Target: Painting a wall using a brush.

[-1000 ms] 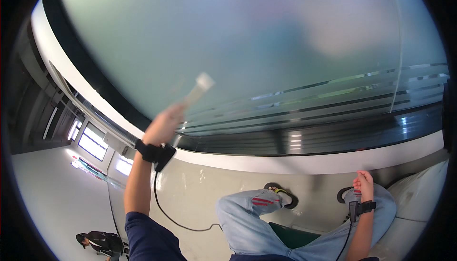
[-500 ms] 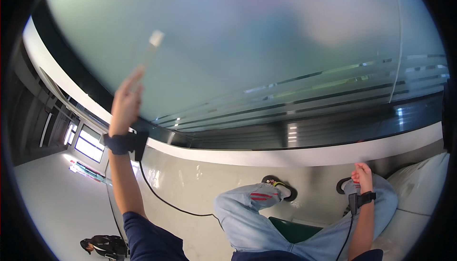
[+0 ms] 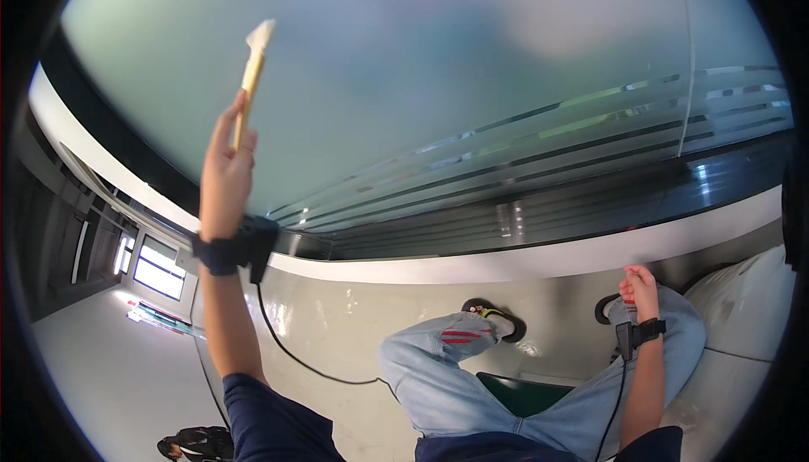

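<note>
My left hand [image 3: 227, 179] is raised in front of a frosted glass panel [image 3: 404, 83], its fingers closed around the handle of a brush [image 3: 250, 78]. The brush has a flat yellowish wooden handle and a pale, flared tip that points up. Whether the tip touches the glass I cannot tell. My right hand [image 3: 641, 290] hangs low over my knee with the fingers curled in, and nothing shows in it. A dark strap with a black box is on each wrist, and a cable runs from each box.
Clear stripes and a dark band run along the panel's lower part, above a white curved ledge [image 3: 472, 266]. A pale padded seat [image 3: 742, 310] stands at the right. Another person [image 3: 198, 443] is at the lower left, past a grey wall. A cable [image 3: 316, 369] crosses over the floor.
My left hand has turned at the wrist, so the brush now stands more upright and its tip is higher and a little to the left. My right hand has barely moved.
</note>
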Available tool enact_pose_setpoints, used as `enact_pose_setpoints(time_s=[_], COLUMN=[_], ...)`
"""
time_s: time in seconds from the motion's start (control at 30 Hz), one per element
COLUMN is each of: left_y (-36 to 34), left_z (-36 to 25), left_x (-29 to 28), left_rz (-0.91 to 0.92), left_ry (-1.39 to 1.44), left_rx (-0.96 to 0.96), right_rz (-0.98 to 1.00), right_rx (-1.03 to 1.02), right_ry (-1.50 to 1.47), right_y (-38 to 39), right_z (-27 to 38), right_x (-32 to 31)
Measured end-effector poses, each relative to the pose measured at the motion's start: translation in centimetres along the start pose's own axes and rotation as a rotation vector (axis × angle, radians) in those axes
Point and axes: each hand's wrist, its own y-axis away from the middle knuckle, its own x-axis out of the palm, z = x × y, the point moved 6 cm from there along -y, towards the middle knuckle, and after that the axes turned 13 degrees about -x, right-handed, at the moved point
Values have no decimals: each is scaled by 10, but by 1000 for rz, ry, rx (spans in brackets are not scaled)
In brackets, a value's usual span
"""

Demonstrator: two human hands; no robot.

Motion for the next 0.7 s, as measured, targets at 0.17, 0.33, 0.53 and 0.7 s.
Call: enact_pose_setpoints(time_s=[0.17,0.33,0.53,0.7], left_y=[42,9,10,34], left_z=[43,24,54,67], left_x=[51,-5,16,44], left_rz=[547,2,227,467], left_ry=[-291,-163,-286,-361], left_rx=[17,7,-62,-120], right_rz=[9,18,-15,30], right_rx=[4,11,5,21], right_ry=[-6,-2,-10,34], right_y=[-2,0,3,2], right_z=[-4,-1,5,-1], right_x=[4,3,-1,2])
